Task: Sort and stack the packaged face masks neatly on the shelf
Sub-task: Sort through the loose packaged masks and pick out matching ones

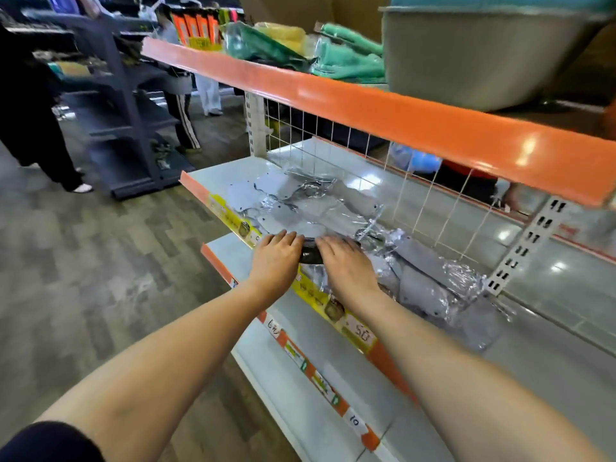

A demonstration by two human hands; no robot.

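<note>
This is a shop. A metal display shelf [233, 170] with orange edge strips [383, 118] carries yellow price labels [358, 333], one reading 50, and a wire grid back [333, 135]. Wrapped goods [333, 58] sit on the upper tier. Across the aisle stands another rack [126, 128], with what seem to be shoppers [30, 111], though blurred.

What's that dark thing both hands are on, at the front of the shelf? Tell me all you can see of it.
The dark item looks black and slightly glossy, perhaps a mask in clear wrap; only a small part shows. It sits at the front edge of the white shelf, between the left hand and the right hand, which both rest on it, fingers laid forward. Crinkled clear packets of grey masks lie behind it.
</note>
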